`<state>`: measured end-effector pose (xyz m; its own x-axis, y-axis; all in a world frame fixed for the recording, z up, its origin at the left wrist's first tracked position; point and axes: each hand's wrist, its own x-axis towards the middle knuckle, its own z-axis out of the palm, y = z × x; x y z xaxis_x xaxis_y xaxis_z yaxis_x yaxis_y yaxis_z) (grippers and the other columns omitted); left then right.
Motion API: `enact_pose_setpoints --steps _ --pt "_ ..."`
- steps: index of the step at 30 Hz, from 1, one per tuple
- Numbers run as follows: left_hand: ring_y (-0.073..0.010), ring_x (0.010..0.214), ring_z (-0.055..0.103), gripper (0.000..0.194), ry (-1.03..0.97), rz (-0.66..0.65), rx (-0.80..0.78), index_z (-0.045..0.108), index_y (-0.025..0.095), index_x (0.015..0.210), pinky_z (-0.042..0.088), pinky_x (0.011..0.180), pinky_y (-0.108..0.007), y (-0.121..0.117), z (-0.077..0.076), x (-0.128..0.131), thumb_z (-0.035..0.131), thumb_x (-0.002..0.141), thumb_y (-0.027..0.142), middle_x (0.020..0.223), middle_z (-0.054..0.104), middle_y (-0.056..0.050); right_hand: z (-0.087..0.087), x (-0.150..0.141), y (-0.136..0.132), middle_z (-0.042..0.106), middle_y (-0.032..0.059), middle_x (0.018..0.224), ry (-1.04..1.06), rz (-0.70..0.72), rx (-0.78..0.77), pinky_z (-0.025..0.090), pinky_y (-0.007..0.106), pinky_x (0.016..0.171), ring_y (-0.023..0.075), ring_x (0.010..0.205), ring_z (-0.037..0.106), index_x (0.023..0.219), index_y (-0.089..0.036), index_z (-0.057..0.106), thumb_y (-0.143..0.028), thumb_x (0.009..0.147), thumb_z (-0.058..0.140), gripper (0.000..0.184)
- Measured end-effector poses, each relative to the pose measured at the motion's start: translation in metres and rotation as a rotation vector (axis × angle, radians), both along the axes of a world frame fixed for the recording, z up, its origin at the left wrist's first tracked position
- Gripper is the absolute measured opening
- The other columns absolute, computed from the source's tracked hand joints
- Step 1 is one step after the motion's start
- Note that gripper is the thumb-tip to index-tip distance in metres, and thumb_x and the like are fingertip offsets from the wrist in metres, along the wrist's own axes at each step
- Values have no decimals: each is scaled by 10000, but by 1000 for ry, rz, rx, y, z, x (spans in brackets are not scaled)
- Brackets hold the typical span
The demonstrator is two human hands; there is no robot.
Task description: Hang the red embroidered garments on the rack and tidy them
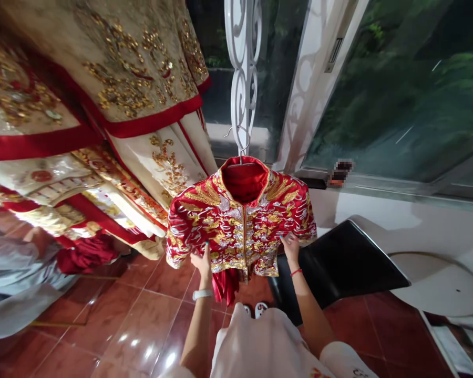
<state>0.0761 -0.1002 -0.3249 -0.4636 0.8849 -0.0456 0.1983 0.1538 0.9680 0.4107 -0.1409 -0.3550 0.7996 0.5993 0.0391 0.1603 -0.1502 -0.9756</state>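
The red embroidered jacket (228, 220) hung upright before the wearer, its collar around a wire hanger (240, 157) and its front edges meeting down the middle. The left hand (203, 261) was closed on the lower body near one sleeve, thumb in front; the right hand (290, 249) pinched the other side at about the same height. The fingers behind the fabric were hidden. The step in hand looked like spreading and straightening the front; the next move seemed to call for an even, gentle pull on both sides, sparing the raised embroidery. Red cloth (224, 286) dangled below the hem. The hanger's hook stood before white scrollwork (242, 73), though whether it rested there was unclear. Farther out were a black seat (339, 262) at the right, cream-and-gold garments (150, 94) at the left, and the tiled floor (137, 325).
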Motion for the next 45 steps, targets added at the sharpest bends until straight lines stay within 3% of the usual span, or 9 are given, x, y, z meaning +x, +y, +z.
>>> enact_pose_setpoints --steps 3,6,9,12,20,27,33,39,45 --pt "-285 1159 566 508 16 -20 69 447 186 1294 492 985 -487 -29 24 35 605 869 414 1234 551 -156 8 -7 -18 692 172 994 -33 -65 12 554 460 785 292 860 654 949 -183 584 -500 657 627 433" --pt "-235 1112 579 397 59 -269 315 480 219 1270 513 937 -389 -37 80 77 575 914 367 1210 565 -123 27 -22 -27 693 130 944 -20 139 33 552 431 770 264 805 653 927 -202 592 -443 731 552 313" --pt "-236 1060 585 386 184 -306 541 526 203 1228 497 943 -395 -16 139 113 626 900 381 1153 579 -116 49 -43 -23 696 84 839 61 393 91 549 395 742 243 740 656 880 -212 604 -403 760 520 241" --pt "-247 1006 589 341 277 -175 612 585 182 1111 498 895 -387 14 170 133 658 886 428 1114 565 -123 64 -66 -16 691 64 795 137 482 131 545 368 705 236 724 656 849 -218 606 -399 755 529 218" --pt "-239 923 613 198 428 -147 622 637 203 952 482 776 -333 31 167 127 603 936 397 1051 593 -112 81 -88 -32 672 31 728 179 595 104 520 326 637 208 658 633 815 -216 634 -348 728 545 182" --pt "-215 909 607 153 400 -253 641 619 193 964 471 824 -331 28 172 120 499 988 284 1021 587 -94 170 -106 14 691 53 887 95 617 339 549 311 709 199 778 669 1044 -210 617 -427 874 572 279" --pt "-215 873 587 78 312 -319 576 614 183 918 480 819 -350 11 173 111 551 930 227 934 598 -78 214 -127 55 652 37 661 -55 630 335 489 296 649 199 678 610 714 -194 605 -558 858 607 392" --pt "-163 771 571 174 176 -447 625 573 198 911 471 707 -278 7 197 94 682 806 283 887 589 -27 201 -124 47 706 53 759 -154 614 393 484 315 689 217 728 623 806 -197 662 -521 895 556 351" --pt "-132 537 425 178 322 -285 543 537 210 788 328 575 -268 11 206 94 582 911 330 640 493 22 89 -137 -17 454 -36 425 -74 640 118 398 298 458 143 407 438 506 -242 472 -560 840 562 470"
